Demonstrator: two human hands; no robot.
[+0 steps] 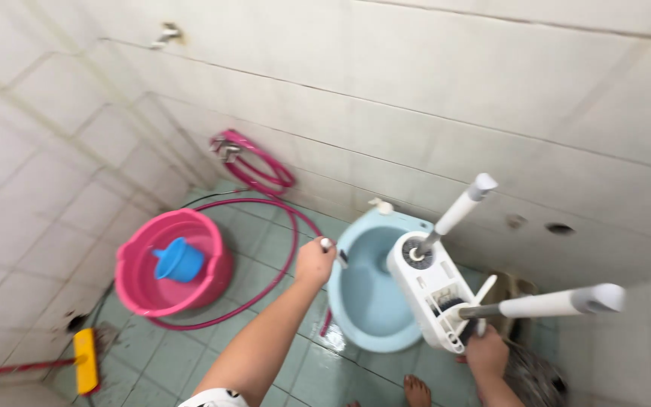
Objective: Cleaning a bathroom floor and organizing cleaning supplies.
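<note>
My left hand [315, 261] is closed around the nozzle end of a pink hose [289, 249], held over the left rim of a light blue toilet bowl [371, 301]. My right hand [485, 351] grips the lower part of a white brush holder [432, 290], lifted above the bowl's right side. Two white-handled brushes stick out of the holder: one [463, 205] points up and right, the other [555, 303] points right.
A pink basin [133, 279] holding a blue scoop [178, 261] stands on the green tiled floor at left. The hose loops up to a wall tap [227, 149]. A yellow-headed, red-handled broom [84, 360] lies at bottom left. My bare foot [417, 391] is near the bowl.
</note>
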